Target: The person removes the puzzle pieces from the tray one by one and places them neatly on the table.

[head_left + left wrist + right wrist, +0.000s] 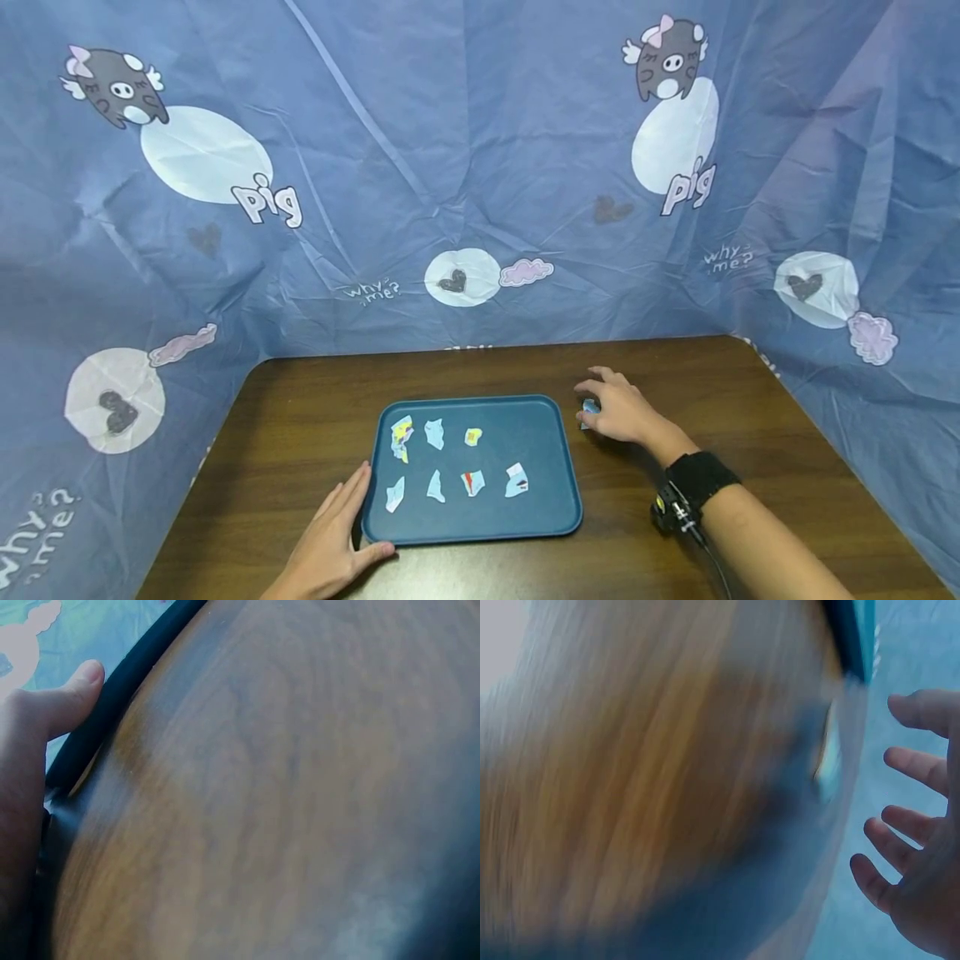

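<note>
Right hand [621, 408] has loose, spread fingers near a torn paper bit [590, 406] on the brown wood table [690, 383], right of the smooth blue tray [525, 518]. The hand hides some of it, so I can't tell which way it points. Left hand [327, 533], fingers straight, touches the tray, which holds two rows of jagged bits [516, 482].

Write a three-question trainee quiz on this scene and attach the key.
1. True or false: the left hand touches the edge of the tray.
2. How many paper scraps make up the tray's row nearer the person?
3. Which hand is close to the lone scrap outside the tray?

Key: 1. True. 2. Four. 3. The right hand.
</note>
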`<control>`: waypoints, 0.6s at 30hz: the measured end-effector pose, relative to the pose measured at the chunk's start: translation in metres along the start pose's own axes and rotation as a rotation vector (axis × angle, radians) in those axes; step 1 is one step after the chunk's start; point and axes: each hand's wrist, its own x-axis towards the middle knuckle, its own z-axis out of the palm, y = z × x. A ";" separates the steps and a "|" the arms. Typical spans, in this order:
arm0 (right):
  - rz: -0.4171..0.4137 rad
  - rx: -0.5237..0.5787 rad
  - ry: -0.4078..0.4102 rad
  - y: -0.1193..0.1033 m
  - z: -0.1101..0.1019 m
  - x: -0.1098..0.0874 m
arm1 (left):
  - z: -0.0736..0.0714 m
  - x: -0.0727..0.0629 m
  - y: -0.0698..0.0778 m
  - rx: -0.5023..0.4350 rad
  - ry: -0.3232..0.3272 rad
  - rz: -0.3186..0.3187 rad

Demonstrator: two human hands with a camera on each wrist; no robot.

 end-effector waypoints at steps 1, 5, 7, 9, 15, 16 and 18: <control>-0.015 -0.003 0.004 -0.007 0.000 0.000 | 0.000 0.000 0.000 0.001 0.005 0.006; -0.093 -0.033 -0.002 -0.038 0.000 -0.001 | 0.000 0.000 -0.001 0.003 0.018 0.016; -0.142 -0.045 -0.021 -0.055 0.001 -0.003 | 0.000 -0.001 -0.001 0.001 0.017 0.018; -0.193 -0.055 -0.052 -0.070 0.003 -0.006 | 0.000 -0.001 -0.002 -0.002 0.012 0.016; -0.321 -0.094 -0.173 -0.101 0.017 -0.017 | 0.001 -0.001 -0.003 0.002 0.030 0.032; -0.337 -0.102 -0.191 -0.103 0.019 -0.019 | 0.001 -0.001 -0.002 0.001 0.035 0.036; -0.360 -0.124 -0.222 -0.107 0.023 -0.020 | 0.000 -0.001 -0.002 -0.003 0.035 0.034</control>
